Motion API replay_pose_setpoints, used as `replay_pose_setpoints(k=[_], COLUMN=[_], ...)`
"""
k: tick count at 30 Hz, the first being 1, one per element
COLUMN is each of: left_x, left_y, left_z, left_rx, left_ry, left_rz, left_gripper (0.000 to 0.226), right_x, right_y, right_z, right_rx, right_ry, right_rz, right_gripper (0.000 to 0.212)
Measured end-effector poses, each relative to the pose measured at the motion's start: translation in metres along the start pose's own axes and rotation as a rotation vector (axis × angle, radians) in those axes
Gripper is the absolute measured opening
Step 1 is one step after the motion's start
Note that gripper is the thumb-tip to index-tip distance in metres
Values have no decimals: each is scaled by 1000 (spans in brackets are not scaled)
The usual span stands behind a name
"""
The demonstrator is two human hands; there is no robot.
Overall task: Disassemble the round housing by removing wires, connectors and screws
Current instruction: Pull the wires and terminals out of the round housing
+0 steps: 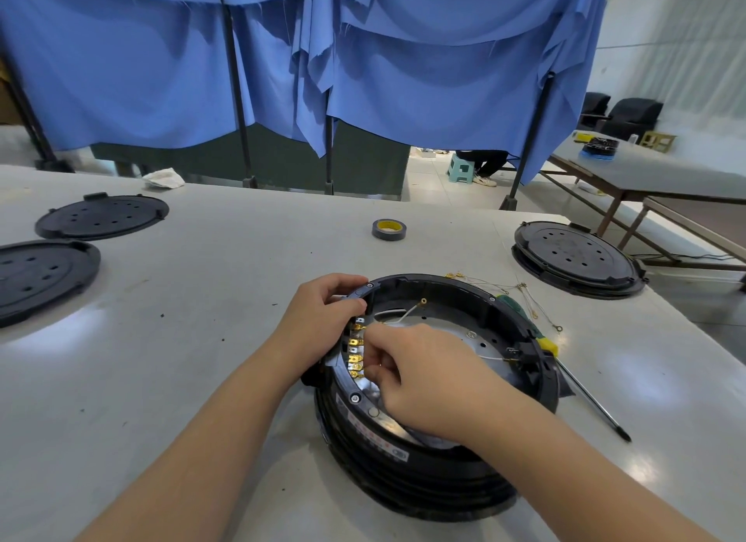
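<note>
Your left hand (323, 315) grips the rim of the black round housing (436, 400) on the grey table (202, 299), fingers curled over its edge. Your right hand (420, 376) reaches inside, fingertips pinching at the row of brass connectors (355, 350) along the inner wall. White wires (397, 317) cross the metal floor within. A screwdriver (581, 388) lies just beside the housing, thin loose wires (537, 307) near it. Black lids (101, 216) and a tape roll (388, 229) sit farther off.
</note>
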State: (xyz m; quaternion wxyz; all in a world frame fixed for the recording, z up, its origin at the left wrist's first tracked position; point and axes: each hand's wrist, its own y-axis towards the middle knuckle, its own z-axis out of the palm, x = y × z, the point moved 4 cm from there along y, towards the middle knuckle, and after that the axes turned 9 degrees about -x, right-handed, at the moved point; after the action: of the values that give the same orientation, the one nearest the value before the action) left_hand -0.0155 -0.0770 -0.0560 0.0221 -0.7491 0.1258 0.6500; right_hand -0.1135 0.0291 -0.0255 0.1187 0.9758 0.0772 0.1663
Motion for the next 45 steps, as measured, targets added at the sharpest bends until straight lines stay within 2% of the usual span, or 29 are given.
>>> replay_pose_setpoints(k=[29,33,37,40,45], left_x=[0,-1,-1,0,1], left_y=[0,0,0,0,0], left_z=[0,0,0,0,0], left_rx=[-14,-11,-18,-16,-13], left_ry=[26,38,31,27,12], left_rz=[-5,7,9,1,-13], left_gripper=[30,30,30,30,31], right_x=[-2,-3,-1,-1,0], right_y=[-2,-2,3,7,6], right_z=[-4,-3,0,1,2], right_rx=[-10,-45,-22,-7,-26], right_ry=[-40,13,47,59,43], right_rz=[-22,-21,-13,-6,17], right_gripper=[9,8,11,6,16])
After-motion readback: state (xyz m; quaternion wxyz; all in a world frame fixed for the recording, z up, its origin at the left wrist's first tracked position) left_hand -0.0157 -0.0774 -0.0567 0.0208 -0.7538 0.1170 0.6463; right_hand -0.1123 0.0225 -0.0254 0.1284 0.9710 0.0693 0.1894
